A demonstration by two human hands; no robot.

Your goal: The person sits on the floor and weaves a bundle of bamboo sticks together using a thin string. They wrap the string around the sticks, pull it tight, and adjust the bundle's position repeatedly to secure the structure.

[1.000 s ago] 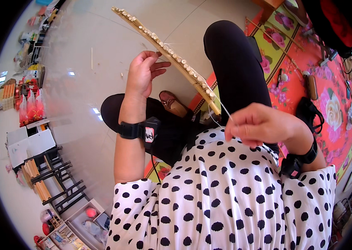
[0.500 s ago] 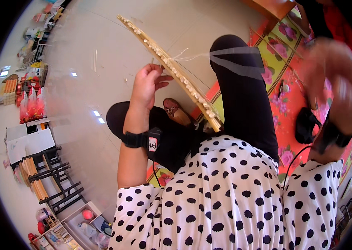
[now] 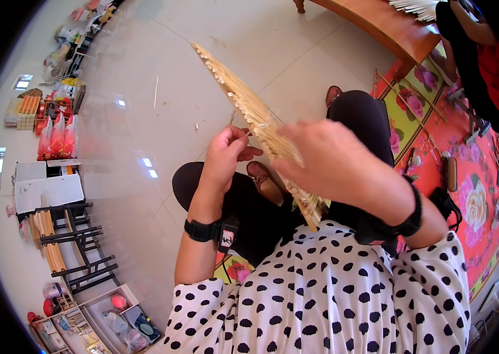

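Note:
A long, pale-yellow mat of thin stalks [image 3: 243, 97], with cut ends showing along its left edge, slants from the far left down to my lap. My left hand [image 3: 229, 154] is at that left edge, thumb and fingers curled in against the mat; some fingertips pass behind it. Fine white thread [image 3: 271, 118] lies loosely over the stalks near the middle. Over the right side of the mat is my right hand [image 3: 332, 159], smeared by motion, so its grip cannot be made out. Its palm hides part of the mat's lower half.
Wooden bench [image 3: 373, 26] stands far right, with white sticks [image 3: 418, 8] on it, near another person's red and black clothing [image 3: 491, 82]. A flowered red mat [image 3: 471, 218] with tools covers the right floor. Folded black-framed stools [image 3: 81, 242] and boxes [image 3: 108, 307] line the left.
My right hand has swung in from the far right to the stalk mat, and the thread no longer stretches rightward. My view has shifted, showing more of the bench.

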